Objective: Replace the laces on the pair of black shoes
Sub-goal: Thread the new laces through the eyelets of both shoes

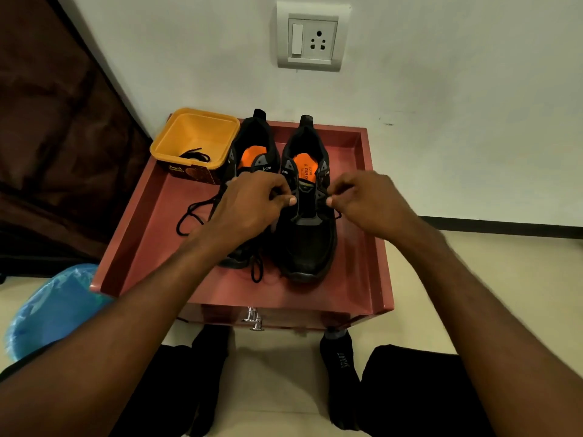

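Two black shoes with orange insoles stand side by side on a red-brown tray-top table. The right shoe shows bare eyelets. My left hand and my right hand pinch at its two eyelet rows, each gripping what looks like a thin black lace end. The left shoe is partly hidden under my left hand. A loose black lace trails from it across the tray. Another black lace lies coiled in the yellow tub.
The yellow tub stands at the tray's back left corner. A raised rim runs round the tray, with a metal drawer handle below its front. A blue-lined bin stands on the floor at left. My socked feet rest under the table.
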A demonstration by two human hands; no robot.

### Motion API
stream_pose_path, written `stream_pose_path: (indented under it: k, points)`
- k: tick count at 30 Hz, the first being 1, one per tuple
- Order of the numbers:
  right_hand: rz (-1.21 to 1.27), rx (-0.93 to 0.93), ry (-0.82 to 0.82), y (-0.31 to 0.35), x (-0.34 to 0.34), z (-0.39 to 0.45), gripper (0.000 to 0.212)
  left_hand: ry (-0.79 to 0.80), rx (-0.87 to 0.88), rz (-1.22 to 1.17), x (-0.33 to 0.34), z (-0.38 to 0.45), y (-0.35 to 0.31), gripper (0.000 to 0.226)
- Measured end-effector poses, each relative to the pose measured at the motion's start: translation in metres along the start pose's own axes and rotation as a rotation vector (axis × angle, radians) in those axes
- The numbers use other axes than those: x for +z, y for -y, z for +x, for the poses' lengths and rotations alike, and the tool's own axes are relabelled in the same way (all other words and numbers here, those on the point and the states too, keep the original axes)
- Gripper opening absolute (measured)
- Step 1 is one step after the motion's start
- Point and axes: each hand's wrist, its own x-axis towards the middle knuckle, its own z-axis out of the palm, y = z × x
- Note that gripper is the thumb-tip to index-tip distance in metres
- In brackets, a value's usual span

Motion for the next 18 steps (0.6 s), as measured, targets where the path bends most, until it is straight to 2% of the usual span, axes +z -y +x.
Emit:
stream_pose_path:
  k: [4, 6, 10, 11, 12, 14, 17, 18]
  points:
    - [-0.016, -0.025, 0.056, 0.004, 0.004, 0.000, 0.004, 0.023, 0.003, 0.013, 0.001, 0.001, 0.001, 0.009]
    - [-0.005, 0.019, 0.012, 0.002, -0.003, 0.001, 0.006, 0.055, 0.014, 0.038, 0.001, 0.002, 0.003, 0.011]
    - [0.086, 0.314, -0.561, -0.010, -0.028, 0.005, 0.018, 0.084, 0.048, 0.033, -0.002, 0.003, 0.006, 0.011]
    - [0.041, 0.322, -0.630, -0.015, -0.032, 0.004, 0.019, 0.089, 0.062, 0.027, -0.003, 0.003, 0.007, 0.011]
    - [-0.007, 0.284, -0.632, -0.017, -0.033, 0.003, 0.026, 0.094, 0.074, 0.025, -0.004, 0.003, 0.008, 0.011]
    - [-0.052, 0.142, -0.455, -0.014, -0.024, 0.002, 0.040, 0.101, 0.084, 0.024, -0.004, 0.003, 0.007, 0.010]
    - [-0.004, 0.042, -0.048, 0.004, -0.001, 0.001, 0.027, 0.099, 0.074, 0.024, -0.003, 0.004, 0.008, 0.009]
    - [-0.016, 0.031, 0.027, 0.007, 0.005, 0.001, 0.022, 0.095, 0.069, 0.021, -0.003, 0.004, 0.008, 0.009]
